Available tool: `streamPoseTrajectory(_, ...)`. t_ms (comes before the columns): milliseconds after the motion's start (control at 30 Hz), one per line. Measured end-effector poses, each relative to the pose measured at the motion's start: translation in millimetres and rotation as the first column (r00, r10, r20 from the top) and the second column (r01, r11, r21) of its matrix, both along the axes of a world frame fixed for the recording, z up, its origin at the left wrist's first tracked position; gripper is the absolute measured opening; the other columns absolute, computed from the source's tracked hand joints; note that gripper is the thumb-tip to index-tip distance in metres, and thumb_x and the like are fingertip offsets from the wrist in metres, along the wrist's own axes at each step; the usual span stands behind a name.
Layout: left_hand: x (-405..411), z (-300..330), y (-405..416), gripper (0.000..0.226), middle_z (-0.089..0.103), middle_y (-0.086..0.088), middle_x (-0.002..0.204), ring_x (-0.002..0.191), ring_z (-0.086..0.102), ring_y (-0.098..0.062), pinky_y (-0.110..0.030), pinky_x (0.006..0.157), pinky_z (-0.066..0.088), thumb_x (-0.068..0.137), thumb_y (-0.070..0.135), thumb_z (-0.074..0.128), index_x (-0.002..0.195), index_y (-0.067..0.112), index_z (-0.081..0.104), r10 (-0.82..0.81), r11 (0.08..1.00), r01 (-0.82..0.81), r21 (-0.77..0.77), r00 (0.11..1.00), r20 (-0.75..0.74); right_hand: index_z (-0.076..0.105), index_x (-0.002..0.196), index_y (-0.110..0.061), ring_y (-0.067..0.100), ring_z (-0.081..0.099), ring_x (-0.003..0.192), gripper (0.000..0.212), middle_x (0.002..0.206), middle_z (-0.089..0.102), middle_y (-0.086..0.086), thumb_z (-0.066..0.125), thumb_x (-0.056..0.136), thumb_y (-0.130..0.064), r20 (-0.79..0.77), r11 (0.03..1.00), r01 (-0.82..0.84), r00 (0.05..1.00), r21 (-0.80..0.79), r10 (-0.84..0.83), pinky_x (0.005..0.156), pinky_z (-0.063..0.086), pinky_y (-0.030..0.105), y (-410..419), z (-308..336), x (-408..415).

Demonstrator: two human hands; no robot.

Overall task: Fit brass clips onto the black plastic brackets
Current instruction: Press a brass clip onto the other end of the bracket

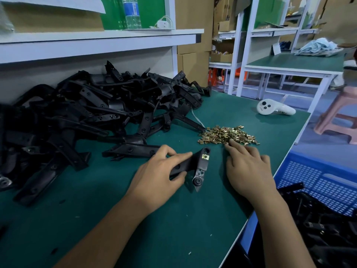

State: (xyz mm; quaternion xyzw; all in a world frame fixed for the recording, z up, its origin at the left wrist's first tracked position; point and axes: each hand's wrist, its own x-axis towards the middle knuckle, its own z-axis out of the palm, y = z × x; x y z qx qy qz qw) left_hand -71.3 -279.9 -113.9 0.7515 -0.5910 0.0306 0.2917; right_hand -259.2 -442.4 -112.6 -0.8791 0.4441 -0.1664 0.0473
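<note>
A heap of brackets [92, 113] covers the left of the green worktop [173, 219]. In front of it the left hand [156, 176] grips one bracket [201, 171], thumb below and fingers curled over its arm, holding it flat on the worktop. One clip [205, 156] already sits on its upper tab; the lower end with the round boss looks bare. To the right lies the pile of clips [226, 135], and the right hand [249, 167] reaches into its near edge with fingers extended, fingertips touching the clips; whether it has one pinched I cannot tell. A white controller [274, 109] lies farther back, and a blue crate [316, 188] with more brackets stands beside the worktop edge.

Risks: the clips are small and tangled, so the fingers may lift two or none, or scatter some toward the edge. A clip pushed on skewed could jam or spring off the tab.
</note>
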Motion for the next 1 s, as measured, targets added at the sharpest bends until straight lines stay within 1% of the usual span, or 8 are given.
streamPoseTrajectory(167,0,0,0,0.054,0.041,0.024,0.114,0.085,0.062,-0.007,-0.039,0.069,0.055,0.096,0.045,0.063,0.144,0.058,0.043,0.007,1.000,-0.007,-0.001,1.000,-0.008,0.055,0.140,-0.027,0.025,0.046,0.127,0.039,0.142,0.056,-0.005,0.045,0.103,-0.028,0.125,0.998,0.029,0.992,-0.057,-0.022,0.097,0.034,0.045,8,1,-3)
streamPoseTrajectory(267,1,-1,0,0.054,0.041,0.025,0.114,0.084,0.062,-0.007,-0.039,0.069,0.055,0.096,0.045,0.063,0.144,0.058,0.042,0.012,1.000,-0.012,0.005,1.000,-0.008,0.053,0.141,-0.021,0.029,0.045,0.127,0.040,0.142,0.052,0.003,0.051,0.102,-0.027,0.183,0.998,0.048,0.982,-0.027,-0.042,0.099,0.036,0.045,8,2,-4)
streamPoseTrajectory(400,1,-1,0,0.054,0.041,0.024,0.114,0.086,0.062,-0.007,-0.039,0.071,0.056,0.096,0.044,0.063,0.144,0.057,0.043,0.010,1.000,-0.010,0.001,1.000,-0.018,0.042,0.150,-0.024,0.023,0.037,0.140,0.046,0.158,0.041,-0.007,0.036,0.105,-0.031,0.089,1.000,0.017,0.996,-0.015,-0.016,0.106,0.030,0.044,11,4,-3)
streamPoseTrajectory(467,2,-2,0,0.054,0.041,0.025,0.114,0.084,0.062,-0.007,-0.039,0.069,0.056,0.096,0.044,0.063,0.144,0.058,0.042,0.010,1.000,-0.010,0.002,1.000,-0.014,0.050,0.143,-0.025,0.023,0.042,0.133,0.041,0.150,0.050,-0.007,0.038,0.104,-0.029,0.098,0.999,0.013,0.995,-0.032,-0.010,0.102,0.031,0.044,10,4,-3)
streamPoseTrajectory(567,2,-2,-1,0.053,0.041,0.025,0.114,0.085,0.062,-0.006,-0.038,0.069,0.056,0.096,0.045,0.063,0.144,0.058,0.043,0.008,1.000,-0.008,-0.003,1.000,-0.013,0.069,0.123,-0.020,0.024,0.051,0.111,0.029,0.120,0.064,-0.004,0.052,0.100,-0.014,0.284,0.999,0.014,0.959,-0.039,-0.003,0.087,0.038,0.038,10,3,-5)
streamPoseTrajectory(633,2,-2,-1,0.053,0.041,0.026,0.114,0.087,0.061,-0.005,-0.037,0.070,0.056,0.096,0.045,0.062,0.144,0.057,0.043,0.008,1.000,-0.008,-0.008,1.000,-0.011,0.074,0.111,-0.020,0.020,0.051,0.100,0.025,0.103,0.061,-0.007,0.060,0.096,-0.006,0.380,1.000,0.003,0.925,-0.003,-0.001,0.079,0.037,0.032,10,4,-7)
streamPoseTrajectory(867,2,-2,0,0.052,0.041,0.026,0.114,0.088,0.060,-0.004,-0.037,0.069,0.055,0.097,0.044,0.063,0.144,0.056,0.044,0.009,1.000,-0.009,-0.008,1.000,-0.011,0.067,0.126,-0.014,0.032,0.053,0.106,0.027,0.111,0.057,0.011,0.056,0.102,-0.011,0.254,0.997,-0.029,0.967,0.073,0.010,0.089,0.044,0.039,14,8,-9)
streamPoseTrajectory(1000,2,-2,-1,0.052,0.041,0.025,0.114,0.090,0.060,-0.004,-0.037,0.070,0.055,0.096,0.044,0.064,0.144,0.055,0.045,0.009,1.000,-0.009,-0.011,1.000,-0.013,0.067,0.109,-0.015,0.031,0.052,0.097,0.014,0.101,0.053,0.007,0.057,0.101,-0.009,0.261,0.996,0.001,0.965,0.091,-0.025,0.076,0.037,0.036,22,9,-14)
